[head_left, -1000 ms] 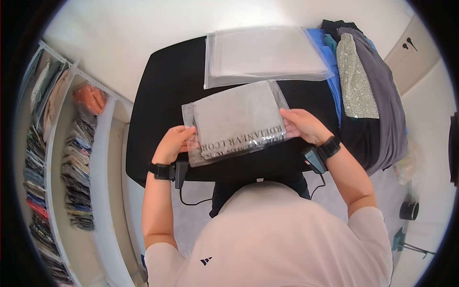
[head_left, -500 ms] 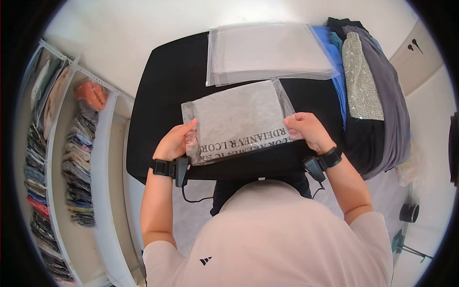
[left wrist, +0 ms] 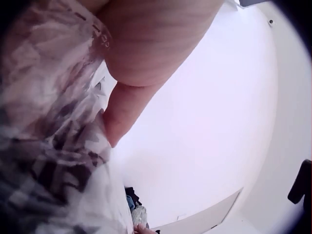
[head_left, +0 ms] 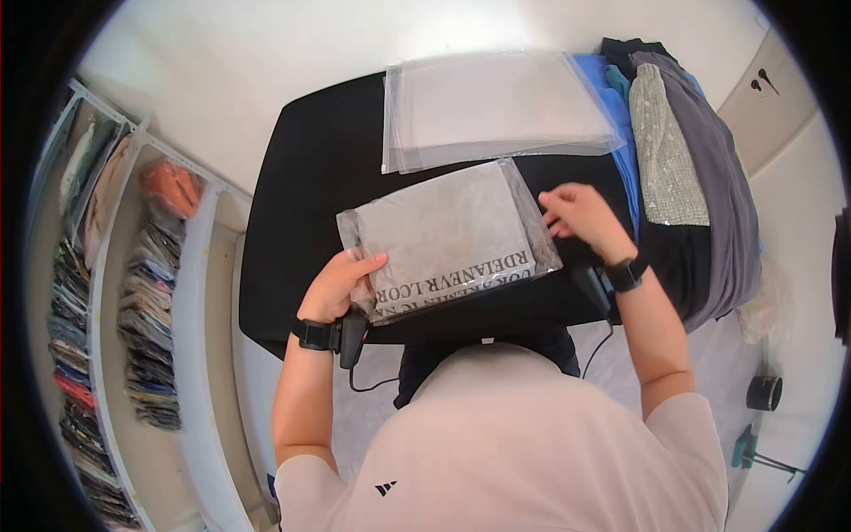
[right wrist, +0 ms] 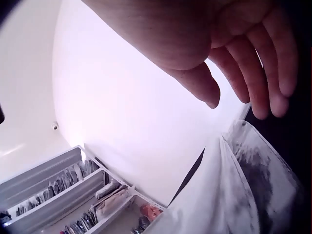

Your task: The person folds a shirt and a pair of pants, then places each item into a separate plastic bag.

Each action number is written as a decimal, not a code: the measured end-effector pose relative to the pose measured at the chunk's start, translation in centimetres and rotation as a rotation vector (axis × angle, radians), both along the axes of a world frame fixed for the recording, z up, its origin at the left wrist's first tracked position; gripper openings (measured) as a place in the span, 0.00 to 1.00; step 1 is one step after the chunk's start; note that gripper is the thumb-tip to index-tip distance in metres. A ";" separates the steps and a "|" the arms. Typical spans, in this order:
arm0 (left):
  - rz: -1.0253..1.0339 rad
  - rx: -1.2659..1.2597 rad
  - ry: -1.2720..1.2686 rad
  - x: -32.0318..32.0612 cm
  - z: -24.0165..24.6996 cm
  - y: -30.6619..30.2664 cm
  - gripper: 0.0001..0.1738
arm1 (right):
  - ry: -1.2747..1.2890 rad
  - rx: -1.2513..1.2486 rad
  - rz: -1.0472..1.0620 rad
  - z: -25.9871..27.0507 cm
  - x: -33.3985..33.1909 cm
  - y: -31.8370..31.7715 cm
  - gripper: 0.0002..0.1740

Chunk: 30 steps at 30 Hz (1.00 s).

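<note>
A folded light-grey garment with dark lettering lies inside a clear plastic bag [head_left: 452, 230], tilted over the near part of the black table. At the bag's left edge my left hand [head_left: 341, 282] grips it, thumb on top and the other fingers hidden beneath. In the left wrist view the crinkled plastic [left wrist: 53, 122] fills the left side, beside the thumb [left wrist: 124, 109]. Just off the bag's right edge is my right hand [head_left: 581, 217], holding nothing. The right wrist view shows its fingers [right wrist: 253, 78] loosely bent and apart from the bag [right wrist: 214, 190].
A stack of clear plastic bags [head_left: 496, 106] lies at the back of the black table [head_left: 319, 160]. Along the right side are piled clothes: a blue piece [head_left: 620, 115], a sequined one [head_left: 669, 151] and a grey one [head_left: 718, 195]. Shelves [head_left: 115, 284] with packed garments stand at left.
My right hand has let go of the bag's right edge and moved slightly up and away. My left hand's thumb has slid further in over the bag, which has come down slightly.
</note>
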State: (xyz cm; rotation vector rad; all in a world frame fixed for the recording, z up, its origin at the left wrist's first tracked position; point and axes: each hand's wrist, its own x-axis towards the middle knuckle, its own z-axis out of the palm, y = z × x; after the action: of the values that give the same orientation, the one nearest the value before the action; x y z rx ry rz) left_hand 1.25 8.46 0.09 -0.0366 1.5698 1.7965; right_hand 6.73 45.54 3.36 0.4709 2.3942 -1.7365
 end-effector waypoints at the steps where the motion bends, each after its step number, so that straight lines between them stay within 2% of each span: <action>1: 0.071 0.020 0.002 1.0 1.8 1.1 0.17 | 0.034 0.068 0.026 0.3 -1.2 0.7 0.14; 2: 0.060 0.015 0.010 0.9 1.5 0.8 0.17 | 0.067 0.135 0.046 0.6 -2.4 1.3 0.14; 4: 0.047 0.001 0.033 0.3 0.3 0.2 0.17 | 0.023 0.079 0.052 0.6 -4.7 1.8 0.14; 8: 0.051 -0.024 0.043 -0.1 -0.8 -0.4 0.16 | -0.218 0.002 0.083 -0.6 -8.1 1.4 0.13; 10: 0.049 -0.070 0.070 0.3 0.2 0.1 0.17 | -0.200 -0.042 0.096 -0.6 -8.7 1.3 0.12; 14: 0.093 0.026 0.048 1.4 1.8 1.2 0.18 | -0.172 0.016 0.111 -2.1 -9.7 1.5 0.11; 19: 0.077 0.013 0.050 1.1 1.1 0.9 0.17 | -0.198 0.042 0.110 -3.4 -10.2 1.8 0.12; 21: 0.136 0.015 0.079 1.4 1.3 1.4 0.16 | -0.168 0.003 -0.075 -2.9 -9.7 1.6 0.14; 22: 0.137 0.015 0.080 1.1 0.8 1.0 0.16 | -0.167 0.003 -0.074 -2.0 -9.3 1.2 0.14; 24: 0.076 -0.032 0.068 0.5 0.1 0.3 0.14 | -0.172 0.112 0.079 -0.4 -8.8 0.5 0.16; 25: 0.074 -0.034 0.065 0.6 0.2 0.4 0.14 | -0.175 0.110 0.078 -1.2 -9.1 0.6 0.16; 27: 0.120 -0.065 0.098 1.0 0.7 0.9 0.12 | 0.021 0.299 0.250 -2.6 -9.7 0.7 0.19; 30: 0.114 -0.063 0.106 0.8 0.0 0.4 0.12 | -0.047 0.219 0.218 -2.3 -9.5 0.7 0.21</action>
State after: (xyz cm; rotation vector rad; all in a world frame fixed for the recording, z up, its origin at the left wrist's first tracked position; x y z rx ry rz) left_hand 2.00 8.85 0.06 -0.0627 1.7295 1.8628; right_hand -2.81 46.23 1.03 0.2606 2.5060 -1.3686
